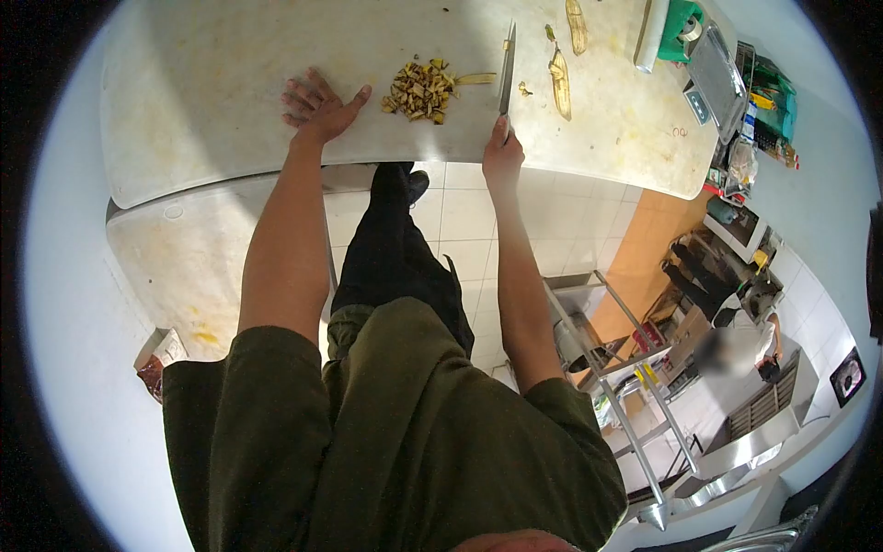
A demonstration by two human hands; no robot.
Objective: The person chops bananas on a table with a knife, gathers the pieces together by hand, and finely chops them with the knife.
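Observation:
My right hand (502, 155) is wrapped round the handle of a long kitchen knife (508, 78), its blade pointing to the far side of the table. A small pale bit sticks to the blade near its tip. My left hand (324, 112) lies on the white tabletop with fingers spread, holding nothing. Between the two hands is a pile of chopped banana peel (418, 94), yellow and brown. One uncut strip of peel (475, 79) reaches from the pile towards the knife. Longer banana peel pieces (560, 85) lie right of the blade.
At the table's right end are a digital scale (697, 105), a metal tray (717, 78) and a green container (679, 28). A metal rack (635, 405) stands on the floor at the right. Another person (727, 313) is farther off, near kitchen equipment.

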